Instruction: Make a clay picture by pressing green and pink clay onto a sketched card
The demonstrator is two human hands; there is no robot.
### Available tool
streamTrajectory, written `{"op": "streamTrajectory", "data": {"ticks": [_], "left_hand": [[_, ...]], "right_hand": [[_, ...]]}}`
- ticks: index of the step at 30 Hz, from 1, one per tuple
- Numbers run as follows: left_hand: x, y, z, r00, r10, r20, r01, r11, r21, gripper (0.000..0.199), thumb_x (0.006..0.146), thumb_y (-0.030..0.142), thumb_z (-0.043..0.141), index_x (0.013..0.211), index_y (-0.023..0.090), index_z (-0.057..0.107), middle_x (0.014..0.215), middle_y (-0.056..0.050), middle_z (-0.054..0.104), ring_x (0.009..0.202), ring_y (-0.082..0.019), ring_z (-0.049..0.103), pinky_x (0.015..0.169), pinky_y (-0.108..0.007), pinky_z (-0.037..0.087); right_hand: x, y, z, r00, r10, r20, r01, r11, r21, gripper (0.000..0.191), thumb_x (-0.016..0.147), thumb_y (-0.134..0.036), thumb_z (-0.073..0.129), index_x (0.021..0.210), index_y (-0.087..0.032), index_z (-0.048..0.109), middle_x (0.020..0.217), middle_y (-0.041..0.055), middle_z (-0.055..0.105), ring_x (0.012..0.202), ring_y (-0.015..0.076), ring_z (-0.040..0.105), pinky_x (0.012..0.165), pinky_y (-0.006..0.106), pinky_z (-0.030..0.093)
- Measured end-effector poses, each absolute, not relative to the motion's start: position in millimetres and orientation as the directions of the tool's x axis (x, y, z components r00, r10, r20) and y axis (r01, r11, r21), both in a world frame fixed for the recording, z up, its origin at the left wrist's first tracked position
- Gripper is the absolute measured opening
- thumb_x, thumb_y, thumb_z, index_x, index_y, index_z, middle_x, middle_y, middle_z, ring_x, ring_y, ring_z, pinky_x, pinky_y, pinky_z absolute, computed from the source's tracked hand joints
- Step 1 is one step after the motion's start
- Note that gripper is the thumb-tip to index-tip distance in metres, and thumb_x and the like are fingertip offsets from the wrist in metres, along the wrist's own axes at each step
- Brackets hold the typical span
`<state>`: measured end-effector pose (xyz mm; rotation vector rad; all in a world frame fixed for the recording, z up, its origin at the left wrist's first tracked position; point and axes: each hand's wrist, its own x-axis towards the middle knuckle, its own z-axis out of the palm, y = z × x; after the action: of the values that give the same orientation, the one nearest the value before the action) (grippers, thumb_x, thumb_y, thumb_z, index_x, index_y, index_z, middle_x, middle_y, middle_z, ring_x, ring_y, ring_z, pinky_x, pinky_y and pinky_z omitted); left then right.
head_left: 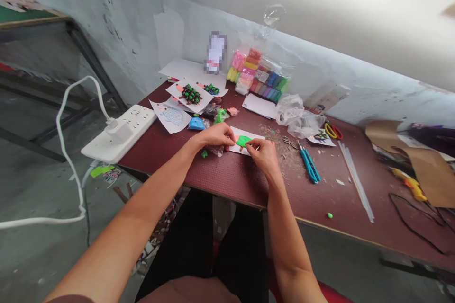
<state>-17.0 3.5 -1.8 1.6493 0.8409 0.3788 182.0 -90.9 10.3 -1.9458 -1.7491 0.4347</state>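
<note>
- The bright green clay shape (243, 141) sits on a white card (254, 136), middle of the maroon worktable (320, 208), right at the near edge of the clutter
- Right hand (261, 154): fingers (250, 147) drawn in tight, pinching the shape's near edge between fingertip and thumb, so it looks held
- Left hand (215, 135): fingers (231, 138) curled, tips at a small pink clay bit (236, 139) by the shape; can't tell if they're gripping it
- Working with just the fingertips seems like the right call here - soft clay, light touch, less denting
- Just left: a clear bag (216, 150), a green crumb (204, 154), a blue clay packet (196, 123)
- Just right: wood shavings (280, 149), teal-handled scissors (309, 163)
- Farther off: a clay hedgehog card (190, 95), and packs of coloured clay (259, 75) by the wall
- Far left: a white power strip (119, 132)
</note>
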Motion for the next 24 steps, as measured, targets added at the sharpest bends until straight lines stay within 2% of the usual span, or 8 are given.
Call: {"op": "streamTrajectory", "data": {"ticks": [2, 4, 9, 12, 15, 20, 24], "left_hand": [[-17.1, 3.1, -1.0, 0.688, 0.700, -0.192, 0.316, -0.051, 0.947, 0.005, 0.072, 0.015, 0.076, 0.076, 0.012, 0.078, 0.059, -0.005, 0.071, 0.046, -0.010, 0.055, 0.044, -0.018, 0.036], [-16.9, 2.5, 0.3, 0.688, 0.698, -0.197, 0.314, -0.042, 0.949, 0.004, 0.071, 0.014, 0.076, 0.074, 0.012, 0.077, 0.060, -0.005, 0.072, 0.046, -0.009, 0.055, 0.045, -0.018, 0.036], [-16.4, 0.3, 3.7, 0.675, 0.700, -0.231, 0.327, -0.004, 0.945, 0.004, 0.071, 0.014, 0.076, 0.073, 0.012, 0.076, 0.058, -0.004, 0.070, 0.044, -0.009, 0.055, 0.044, -0.018, 0.035], [-16.4, -0.5, 4.9, 0.670, 0.703, -0.236, 0.338, -0.006, 0.941, 0.005, 0.070, 0.015, 0.076, 0.073, 0.012, 0.077, 0.058, -0.004, 0.070, 0.044, -0.010, 0.055, 0.045, -0.018, 0.036], [-16.4, -0.8, 5.4, 0.671, 0.704, -0.232, 0.343, -0.018, 0.939, 0.005, 0.070, 0.015, 0.076, 0.073, 0.011, 0.077, 0.058, -0.004, 0.070, 0.045, -0.010, 0.055, 0.046, -0.018, 0.036], [-16.3, 0.3, 3.7, 0.680, 0.702, -0.214, 0.336, -0.039, 0.941, 0.005, 0.071, 0.014, 0.074, 0.073, 0.011, 0.077, 0.058, -0.004, 0.070, 0.047, -0.010, 0.055, 0.047, -0.018, 0.036], [-16.5, 1.7, 1.9, 0.683, 0.697, -0.216, 0.347, -0.051, 0.936, 0.007, 0.071, 0.016, 0.074, 0.075, 0.011, 0.078, 0.059, -0.004, 0.070, 0.046, -0.010, 0.053, 0.046, -0.019, 0.035]], "right_hand": [[181.3, -95.4, 8.2, 0.119, 0.988, 0.097, 0.836, -0.047, -0.546, 0.025, 0.088, -0.030, 0.062, 0.086, -0.027, 0.086, 0.073, 0.0010, 0.071, 0.069, 0.0162, 0.060, 0.097, 0.038, 0.041], [180.3, -100.2, 6.5, 0.082, 0.991, 0.106, 0.849, -0.014, -0.528, 0.026, 0.089, -0.027, 0.060, 0.093, -0.027, 0.086, 0.081, 0.0031, 0.074, 0.072, 0.0171, 0.061, 0.094, 0.037, 0.043], [177.1, -108.3, 5.7, 0.013, 0.995, 0.099, 0.916, 0.028, -0.399, 0.035, 0.092, -0.019, 0.057, 0.108, -0.030, 0.085, 0.095, 0.0066, 0.075, 0.086, 0.0210, 0.066, 0.088, 0.035, 0.046], [175.5, -109.9, 5.1, 0.000, 0.995, 0.098, 0.939, 0.034, -0.342, 0.036, 0.094, -0.019, 0.055, 0.112, -0.031, 0.084, 0.096, 0.0059, 0.075, 0.086, 0.0205, 0.066, 0.091, 0.035, 0.046], [176.5, -111.3, 3.0, -0.021, 0.990, 0.138, 0.939, 0.067, -0.337, 0.035, 0.094, -0.020, 0.056, 0.112, -0.030, 0.084, 0.093, 0.0045, 0.074, 0.085, 0.0196, 0.066, 0.098, 0.038, 0.045], [179.8, -113.6, 1.6, 0.002, 0.966, 0.260, 0.925, 0.097, -0.367, 0.035, 0.095, -0.018, 0.054, 0.107, -0.033, 0.084, 0.089, 0.0012, 0.072, 0.082, 0.0172, 0.064, 0.118, 0.050, 0.032], [178.5, -115.5, 2.7, -0.012, 0.978, 0.209, 0.934, 0.085, -0.347, 0.034, 0.095, -0.018, 0.055, 0.108, -0.030, 0.084, 0.091, 0.0031, 0.072, 0.081, 0.0173, 0.066, 0.108, 0.043, 0.043]]}}
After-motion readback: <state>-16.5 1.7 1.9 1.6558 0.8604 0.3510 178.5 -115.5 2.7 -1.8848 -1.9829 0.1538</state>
